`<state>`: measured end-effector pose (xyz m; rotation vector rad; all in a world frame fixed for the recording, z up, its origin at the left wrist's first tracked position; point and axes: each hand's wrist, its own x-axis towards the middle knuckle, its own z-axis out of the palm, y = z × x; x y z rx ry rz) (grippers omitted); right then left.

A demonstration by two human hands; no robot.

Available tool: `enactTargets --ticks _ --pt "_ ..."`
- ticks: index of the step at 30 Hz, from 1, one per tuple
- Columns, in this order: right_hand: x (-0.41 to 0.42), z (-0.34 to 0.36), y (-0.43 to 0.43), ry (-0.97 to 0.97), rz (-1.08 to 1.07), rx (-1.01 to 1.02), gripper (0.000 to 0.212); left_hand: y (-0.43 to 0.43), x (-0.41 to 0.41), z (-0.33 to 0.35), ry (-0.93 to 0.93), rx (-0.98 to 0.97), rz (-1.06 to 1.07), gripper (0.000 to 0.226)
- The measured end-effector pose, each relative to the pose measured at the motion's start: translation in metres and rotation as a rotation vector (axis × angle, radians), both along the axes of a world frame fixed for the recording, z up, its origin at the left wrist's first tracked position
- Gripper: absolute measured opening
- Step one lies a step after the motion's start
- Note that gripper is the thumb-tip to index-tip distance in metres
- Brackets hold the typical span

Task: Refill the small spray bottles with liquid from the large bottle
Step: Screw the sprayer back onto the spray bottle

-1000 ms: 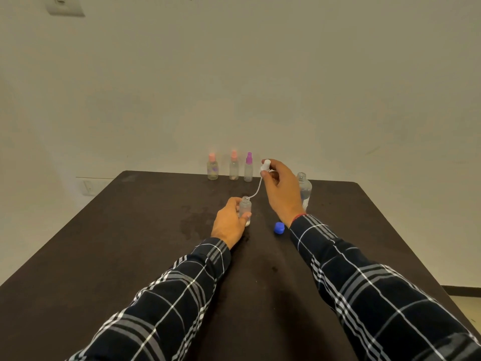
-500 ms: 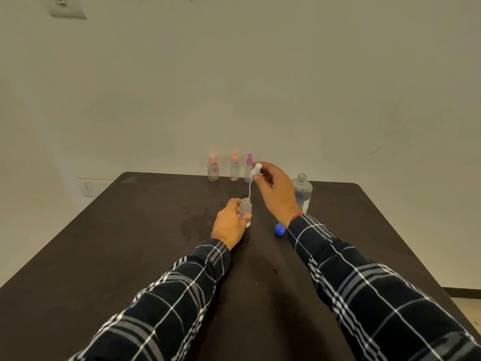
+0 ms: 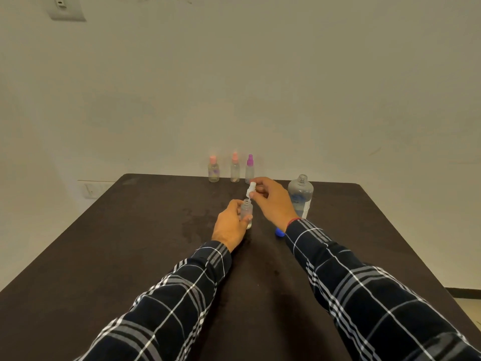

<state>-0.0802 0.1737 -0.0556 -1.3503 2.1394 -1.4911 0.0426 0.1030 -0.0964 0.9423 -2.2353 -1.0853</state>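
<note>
My left hand (image 3: 230, 225) grips a small clear spray bottle (image 3: 246, 211) that stands open on the dark table (image 3: 117, 243). Just above its neck, my right hand (image 3: 273, 201) pinches the white spray head (image 3: 251, 189), whose thin tube reaches down into the bottle's mouth. The large clear bottle (image 3: 300, 195) stands uncapped to the right, behind my right wrist. Its blue cap (image 3: 279, 232) lies on the table, partly hidden by my right sleeve.
Three small spray bottles stand in a row at the table's far edge: two with pink tops (image 3: 213, 169) (image 3: 235, 168) and one with a purple top (image 3: 249, 169). A damp patch (image 3: 197, 220) marks the table left of my left hand.
My right hand has brought the white spray head left and down. The tube, which hung in a curve beside the small bottle, now goes into its mouth. My left hand has kept still.
</note>
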Motion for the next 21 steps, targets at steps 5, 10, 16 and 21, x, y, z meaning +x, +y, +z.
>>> enactTargets --ticks 5,10,16,21 --pt "-0.002 -0.006 -0.005 0.041 0.001 0.074 0.028 -0.002 0.000 -0.003 0.001 -0.024 -0.008 0.043" --pt "-0.007 -0.003 -0.005 0.035 0.043 0.119 0.028 -0.004 0.001 -0.005 0.014 -0.031 -0.025 0.043" --pt "-0.012 -0.003 0.000 0.053 0.146 0.170 0.030 -0.006 0.001 -0.006 0.023 -0.028 -0.036 0.043" --pt "-0.008 0.002 -0.005 0.168 0.094 0.232 0.028 -0.008 0.001 -0.009 0.035 -0.031 -0.042 0.041"
